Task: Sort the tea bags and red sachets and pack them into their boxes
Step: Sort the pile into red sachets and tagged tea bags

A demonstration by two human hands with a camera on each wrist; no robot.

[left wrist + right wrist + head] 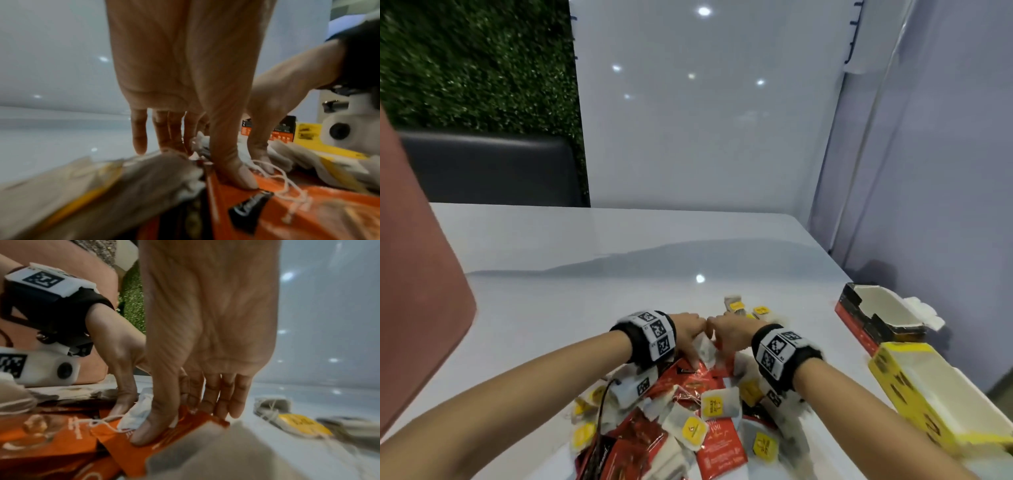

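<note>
A mixed pile of tea bags (717, 406) with yellow tags and red sachets (722, 448) lies on the white table (558, 260). Both hands work side by side at the pile's far edge. My left hand (690, 337) points its straight fingers (164, 134) down behind a tea bag (156, 172), and its thumb presses on a red sachet (308, 216). My right hand (724, 334) pinches a red sachet (170, 449), thumb on its face and fingertips (224, 405) behind its raised far edge. A white tea bag (136, 415) with a loose string lies between the two thumbs.
An open red and black box (859, 323) and an open yellow box (900, 387) stand at the table's right edge. A few tea bags (743, 308) lie apart beyond the hands. A pink surface (410, 274) rises at the left. The wall is close behind.
</note>
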